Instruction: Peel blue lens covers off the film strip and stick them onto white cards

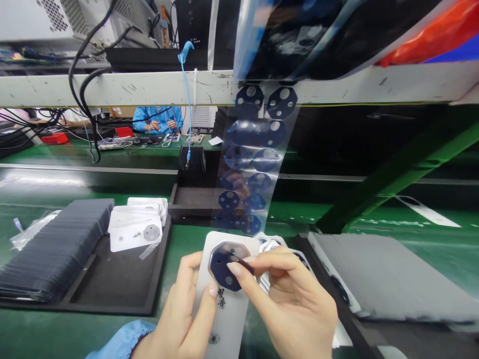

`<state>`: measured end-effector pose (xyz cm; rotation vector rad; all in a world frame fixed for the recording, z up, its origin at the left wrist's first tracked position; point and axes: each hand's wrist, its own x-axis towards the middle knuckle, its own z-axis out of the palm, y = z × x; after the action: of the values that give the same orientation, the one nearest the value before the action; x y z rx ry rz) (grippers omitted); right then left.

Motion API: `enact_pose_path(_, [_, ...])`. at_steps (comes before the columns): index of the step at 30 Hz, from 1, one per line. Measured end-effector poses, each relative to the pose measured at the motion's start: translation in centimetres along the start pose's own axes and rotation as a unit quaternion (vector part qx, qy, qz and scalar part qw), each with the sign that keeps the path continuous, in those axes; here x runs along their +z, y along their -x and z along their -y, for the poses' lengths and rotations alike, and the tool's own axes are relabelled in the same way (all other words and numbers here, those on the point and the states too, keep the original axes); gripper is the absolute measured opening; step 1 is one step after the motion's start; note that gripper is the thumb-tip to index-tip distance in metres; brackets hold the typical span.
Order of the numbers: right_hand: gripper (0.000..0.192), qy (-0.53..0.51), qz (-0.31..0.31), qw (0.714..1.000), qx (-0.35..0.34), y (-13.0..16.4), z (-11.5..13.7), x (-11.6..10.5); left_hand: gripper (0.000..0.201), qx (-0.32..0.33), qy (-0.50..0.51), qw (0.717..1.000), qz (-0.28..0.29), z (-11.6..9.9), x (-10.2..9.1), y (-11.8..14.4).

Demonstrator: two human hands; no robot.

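My left hand (187,304) grips a white rounded panel (230,319) by its left edge, thumb on its face, tilted up before me. Near the panel's top lies a dark blue octagonal sticker (223,269) with small round holes. My right hand (288,294) pinches the sticker's right edge between thumb and forefinger. Whether the sticker is fully stuck down cannot be told. Behind my right hand, partly hidden, is a pile of white panels with dark stickers (271,243). A clear strip of the same stickers (258,182) hangs from the shelf above.
On the left, a black tray (116,279) holds a row of dark thin sheets (56,244) and stacked white cards (136,224). Grey foam sheets (392,274) lie at right. A white shelf beam (149,89) crosses above; a blue coiled cord (189,109) dangles. Across the bench sits a co-worker (159,119).
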<state>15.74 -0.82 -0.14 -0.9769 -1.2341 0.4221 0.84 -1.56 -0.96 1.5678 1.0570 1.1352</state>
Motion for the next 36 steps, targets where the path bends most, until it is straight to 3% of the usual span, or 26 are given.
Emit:
enact_pose_path(4, [0.021,0.001,0.001,1.0,0.007,0.1,0.0,0.0,0.029,0.021,0.014,1.0,0.003,0.0,0.1,0.0])
enact_pose_path(10, [0.022,0.007,-0.007,1.0,0.004,0.2,0.1,-0.1,0.038,-0.027,-0.02,0.999,-0.008,-0.1,0.2,0.4])
enact_pose_path(15, [0.022,0.013,-0.005,1.0,-0.005,0.4,-0.1,0.0,0.035,0.036,-0.049,0.998,-0.029,0.3,0.4,0.5])
enact_pose_path(26, [0.028,0.065,0.015,0.995,-0.068,1.3,0.1,0.7,0.033,0.089,-0.121,0.986,-0.076,2.1,0.6,1.4])
enact_pose_path(32, [0.022,0.071,0.015,0.997,-0.028,1.4,0.0,0.6,0.033,0.152,-0.209,0.96,-0.111,3.3,0.2,0.9])
enact_pose_path(36, [0.028,0.13,0.008,0.991,0.007,1.0,-0.4,0.4,0.013,0.178,-0.229,0.953,-0.082,3.5,-1.0,0.1])
